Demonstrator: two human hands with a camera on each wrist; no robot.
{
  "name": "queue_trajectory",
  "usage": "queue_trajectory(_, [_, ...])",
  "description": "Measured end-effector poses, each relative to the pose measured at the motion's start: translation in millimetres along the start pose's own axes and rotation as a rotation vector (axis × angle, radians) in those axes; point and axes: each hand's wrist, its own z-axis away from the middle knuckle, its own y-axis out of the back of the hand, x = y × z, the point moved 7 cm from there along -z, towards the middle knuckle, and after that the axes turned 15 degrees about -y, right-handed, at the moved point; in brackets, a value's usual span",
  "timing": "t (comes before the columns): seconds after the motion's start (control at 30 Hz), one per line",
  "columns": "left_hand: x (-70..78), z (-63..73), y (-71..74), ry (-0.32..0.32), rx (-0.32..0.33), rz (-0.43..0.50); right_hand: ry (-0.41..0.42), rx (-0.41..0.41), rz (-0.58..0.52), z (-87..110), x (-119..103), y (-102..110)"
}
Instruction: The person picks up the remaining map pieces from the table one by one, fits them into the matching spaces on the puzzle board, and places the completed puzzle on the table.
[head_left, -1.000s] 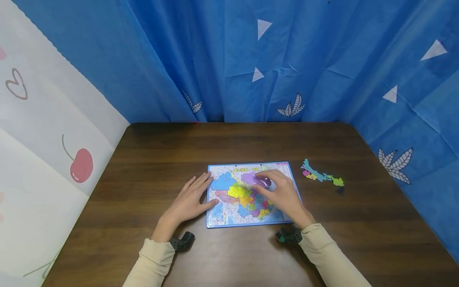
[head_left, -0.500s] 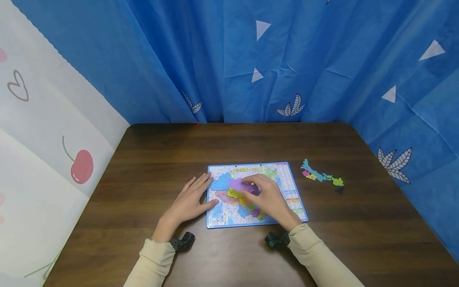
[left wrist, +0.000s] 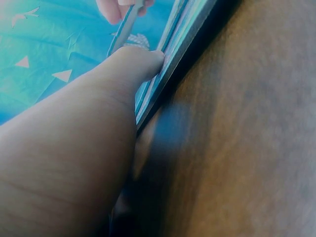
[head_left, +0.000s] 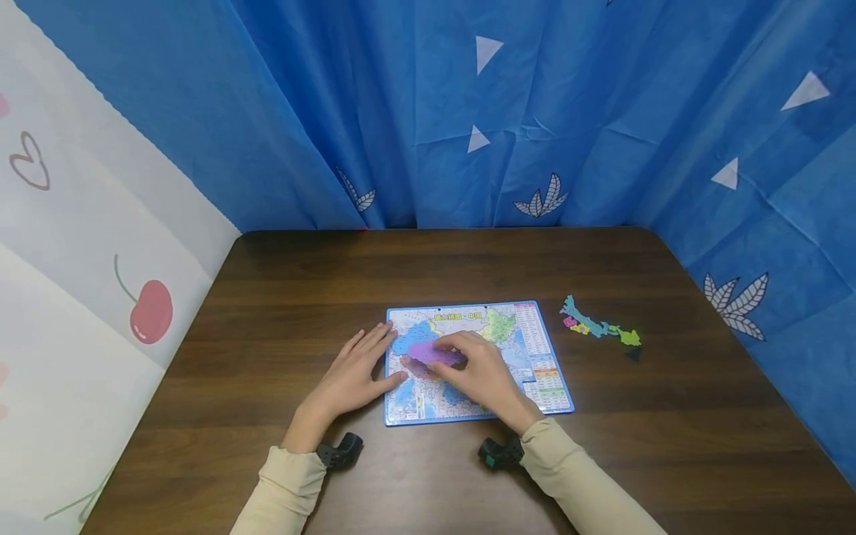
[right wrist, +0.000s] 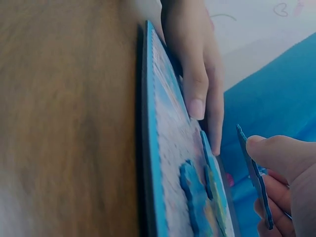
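Observation:
A blue-edged map puzzle board [head_left: 550, 371] lies flat on the table. My left hand [head_left: 357, 377] rests on its left edge, fingers spread and fairly straight, the thumb touching the face of the board. Between thumb and fingers, my right hand [head_left: 483, 373] pinches a purple puzzle piece [head_left: 423, 351]. In the right wrist view the piece [right wrist: 255, 175] is seen edge-on, held apart from the board [right wrist: 157, 133]. It hangs over the board's left half, beside a blue map piece [head_left: 413, 336]. The right hand hides the middle of the board.
Right of the board lie several loose puzzle pieces: a long teal one [head_left: 585, 321], a lime green one [head_left: 630, 338], and small pink and yellow ones. The dark wooden table [head_left: 301, 290] is bordered by a blue curtain [head_left: 441, 89] at the back.
My right hand has carried the purple puzzle piece leftward across the board, uncovering the green area at its upper right. The left hand has stayed in place.

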Motion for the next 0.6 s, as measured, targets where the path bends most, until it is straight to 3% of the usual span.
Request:
queue_trajectory(0.27, [-1.2,-0.4,-0.5,0.008,-0.007,-0.006,-0.027,-0.018,0.011,0.5,-1.7,-12.3])
queue_trajectory(0.6, [-1.3,-0.5,-0.8,-0.001,-0.003,-0.003,0.003,-0.053,0.033,1.2,-4.1,-25.3])
